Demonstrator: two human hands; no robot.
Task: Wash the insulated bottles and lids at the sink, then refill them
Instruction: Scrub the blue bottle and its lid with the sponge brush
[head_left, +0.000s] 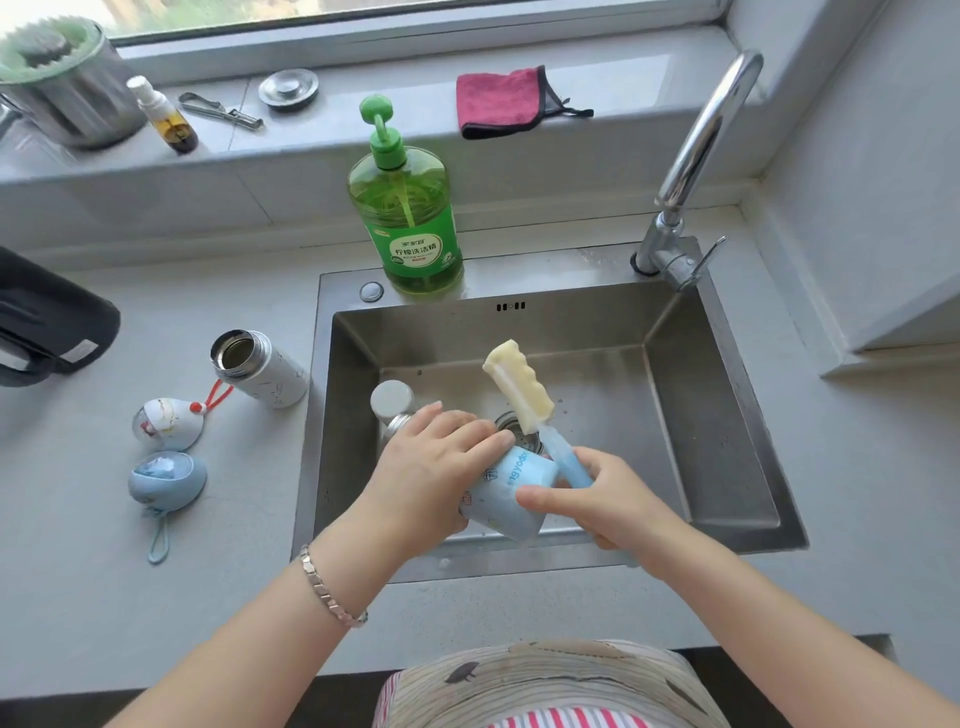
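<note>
- where the counter (130, 597) meets the left edge of the view, a dark bag (47, 322) lies partly cut off.
- on the windowsill behind it stand a metal pot (67, 88) and a small spray bottle (163, 117), with a peeler (221, 110) and a round metal sink plug (288, 89) further along.
- a white insulated bottle (262, 369) sits on the counter just left of the sink (727, 415), its mouth uncovered.
- near it lie two lids, well apart from the bottle mouths: a white lid (169, 423) with a red loop, and below it a blue lid (166, 483) with a blue loop.
- a green dish soap bottle (408, 208) stands on the sink's back rim.
- the left hand (441, 462), a bracelet (332, 587) on its wrist, is wrapped over a blue insulated bottle (511, 493), holding it tilted over the sink basin.
- a silver metal piece (392, 402) shows in the basin behind that hand; what it is cannot be told.
- a pink cloth (501, 101) lies folded on the sill.
- the right hand (602, 499) grips the blue handle of a sponge brush (522, 384); the yellow sponge head is outside the bottle, above the drain.
- a chrome tap (696, 156) rises at the sink's back right corner.
</note>
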